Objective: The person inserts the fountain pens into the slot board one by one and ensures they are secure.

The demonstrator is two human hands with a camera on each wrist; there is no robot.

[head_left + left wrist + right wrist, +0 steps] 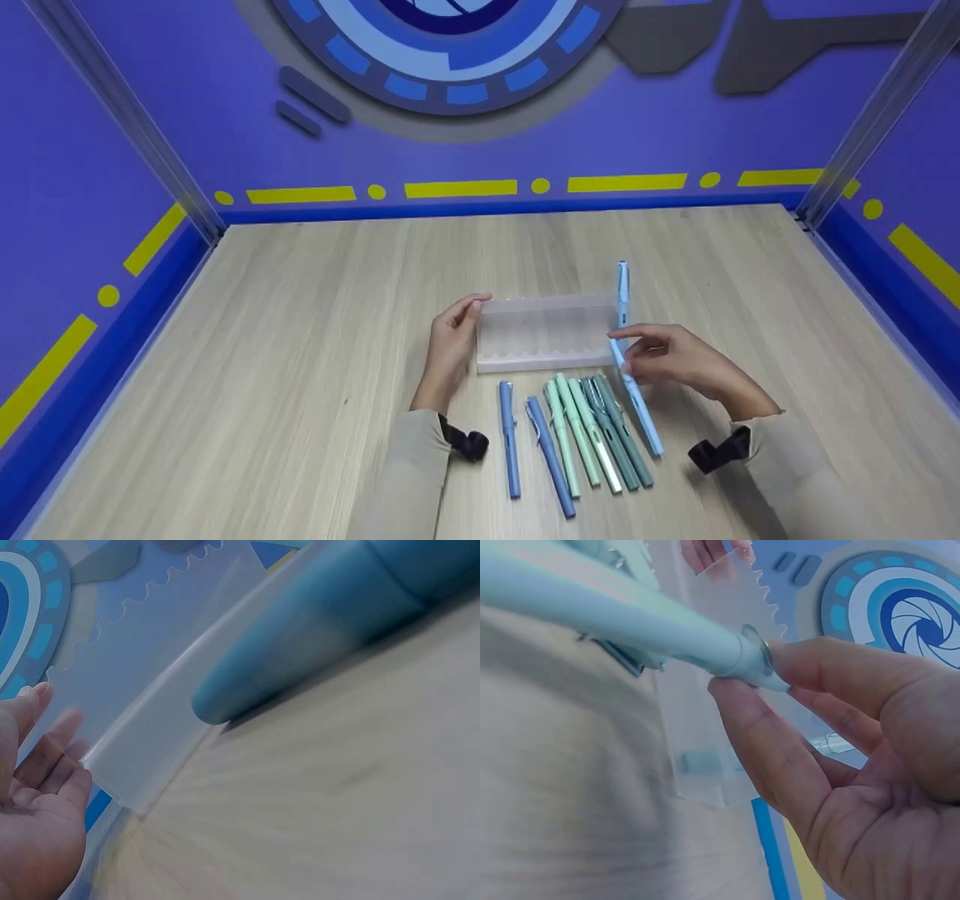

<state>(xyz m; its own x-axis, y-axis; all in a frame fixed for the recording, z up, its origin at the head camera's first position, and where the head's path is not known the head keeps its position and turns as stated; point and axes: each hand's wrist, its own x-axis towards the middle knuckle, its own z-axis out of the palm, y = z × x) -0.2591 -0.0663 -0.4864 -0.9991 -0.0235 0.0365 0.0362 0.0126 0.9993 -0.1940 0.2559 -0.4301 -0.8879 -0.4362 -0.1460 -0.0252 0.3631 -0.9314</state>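
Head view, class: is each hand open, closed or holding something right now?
Left hand: holding the left end of the clear plastic pen rack.
Right hand: pinching the nearer light-blue pen near one end.

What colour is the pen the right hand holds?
The pen in the right hand is light blue; the head view shows it best.

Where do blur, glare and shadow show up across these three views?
Head: mostly sharp, with a soft shadow beside the right sleeve; left wrist: a blue pen looms soft near the lens, the tabletop looks smeared, and a bright streak runs along the clear stand; right wrist: hazy, the held pen washed pale, soft shadow on the tabletop.
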